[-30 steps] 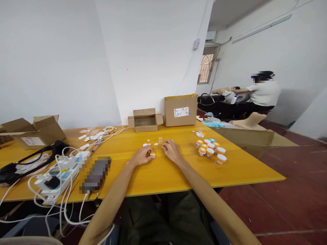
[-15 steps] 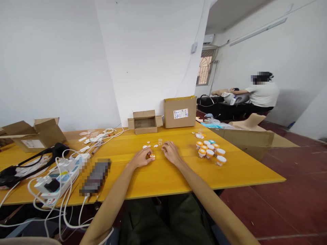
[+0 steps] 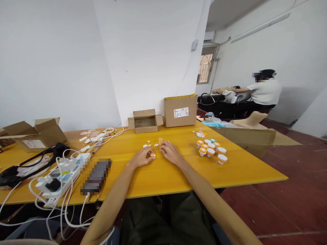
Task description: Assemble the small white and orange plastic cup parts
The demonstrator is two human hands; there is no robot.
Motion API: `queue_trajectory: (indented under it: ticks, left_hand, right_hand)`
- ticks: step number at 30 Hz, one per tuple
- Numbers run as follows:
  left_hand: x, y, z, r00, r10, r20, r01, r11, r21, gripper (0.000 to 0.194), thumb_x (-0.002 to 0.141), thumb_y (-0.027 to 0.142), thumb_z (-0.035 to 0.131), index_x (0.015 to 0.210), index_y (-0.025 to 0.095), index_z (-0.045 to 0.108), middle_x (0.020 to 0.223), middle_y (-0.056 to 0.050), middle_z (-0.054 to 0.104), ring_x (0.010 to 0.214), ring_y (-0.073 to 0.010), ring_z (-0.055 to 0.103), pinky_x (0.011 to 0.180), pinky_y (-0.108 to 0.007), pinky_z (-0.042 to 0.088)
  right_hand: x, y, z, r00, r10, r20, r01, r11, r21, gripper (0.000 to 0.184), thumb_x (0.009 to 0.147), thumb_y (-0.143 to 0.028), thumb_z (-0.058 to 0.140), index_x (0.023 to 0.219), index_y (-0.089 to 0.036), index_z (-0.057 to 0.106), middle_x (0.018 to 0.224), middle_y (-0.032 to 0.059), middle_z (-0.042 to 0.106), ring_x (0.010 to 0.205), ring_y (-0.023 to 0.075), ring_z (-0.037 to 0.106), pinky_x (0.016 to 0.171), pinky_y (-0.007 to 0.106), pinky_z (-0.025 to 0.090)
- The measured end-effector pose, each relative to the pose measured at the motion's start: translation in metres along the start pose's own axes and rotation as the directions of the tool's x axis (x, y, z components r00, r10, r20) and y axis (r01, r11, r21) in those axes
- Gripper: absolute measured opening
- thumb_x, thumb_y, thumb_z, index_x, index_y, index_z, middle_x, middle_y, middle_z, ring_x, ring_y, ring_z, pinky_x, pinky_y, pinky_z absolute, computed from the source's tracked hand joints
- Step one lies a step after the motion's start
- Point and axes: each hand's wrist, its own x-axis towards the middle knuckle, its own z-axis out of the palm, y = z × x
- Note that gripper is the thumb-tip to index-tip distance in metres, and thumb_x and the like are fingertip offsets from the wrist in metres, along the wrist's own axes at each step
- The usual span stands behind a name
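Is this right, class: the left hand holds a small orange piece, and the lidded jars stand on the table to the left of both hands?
Not quite: the head view shows the lidded jars on the table to the right of both the left hand and the right hand. The left hand does hold a small orange piece.
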Motion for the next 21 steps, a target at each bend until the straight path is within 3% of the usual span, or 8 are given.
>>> queue_trajectory:
  ticks: [9, 21]
  left_hand:
    - [0.0, 0.002, -0.002, 1.0, 0.012, -0.004, -0.012, 1.0, -0.017, 0.016, 0.084, 0.033, 0.059, 0.095, 0.023, 0.063, 0.086, -0.002, 0.063, 0.08, -0.0186, 0.06, 0.08, -0.031, 0.05]
    - [0.001, -0.003, -0.002, 0.999, 0.041, 0.03, -0.041, 0.999, 0.007, 0.026, 0.086, 0.028, 0.055, 0.108, 0.023, 0.067, 0.098, -0.005, 0.064, 0.088, -0.0204, 0.061, 0.084, -0.034, 0.052]
  right_hand:
    - [0.0, -0.009, -0.004, 0.998, -0.053, 0.034, 0.053, 0.998, 0.022, 0.014, 0.09, -0.015, 0.056, 0.087, -0.022, 0.068, 0.104, 0.0078, 0.066, 0.099, 0.0202, 0.06, 0.089, 0.036, 0.05]
    - [-0.002, -0.007, -0.013, 0.995, -0.022, 0.1, 0.028, 0.998, -0.064, 0.006, 0.091, -0.021, 0.06, 0.089, -0.021, 0.066, 0.101, 0.0082, 0.064, 0.1, 0.0216, 0.058, 0.091, 0.037, 0.048]
